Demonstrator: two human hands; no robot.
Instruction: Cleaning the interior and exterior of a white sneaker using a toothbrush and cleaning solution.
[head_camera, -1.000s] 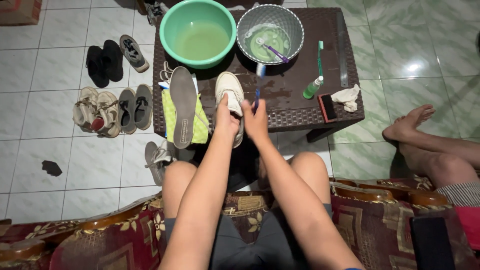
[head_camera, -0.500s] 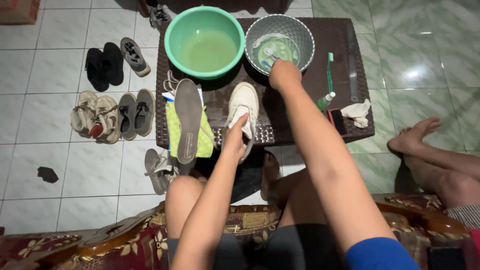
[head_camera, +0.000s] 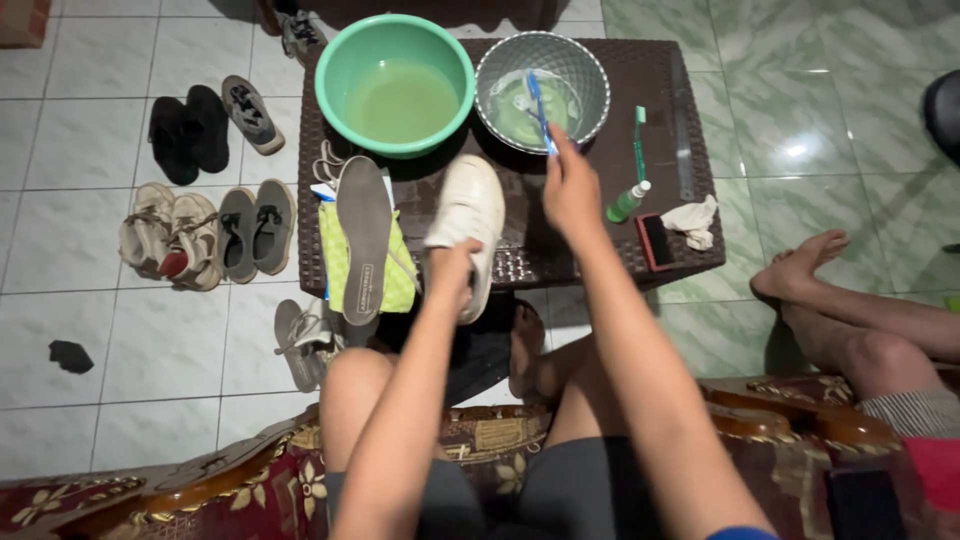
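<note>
On the dark woven table (head_camera: 690, 250) the biggest thing is the green basin (head_camera: 395, 85) of cloudy water, with the smaller grey bowl (head_camera: 541, 90) of pale soapy liquid beside it. Nearer the seat, a white sneaker (head_camera: 472, 215) lies toe toward the basins, next to a grey insole (head_camera: 363, 240) resting on a yellow-green cloth (head_camera: 398, 285). The left hand (head_camera: 452, 275) is closed around the sneaker's heel end, pinning it to the table. The right hand (head_camera: 570, 185) is closed narrowly on a blue toothbrush (head_camera: 538, 110), whose head reaches over the bowl's rim. To do this well, I would judge the bristles should be well wetted but not dripping, the shoe held firm and tilted toward the brush, with short strokes. A small spray bottle (head_camera: 627, 202) stands just right of the brushing hand.
</note>
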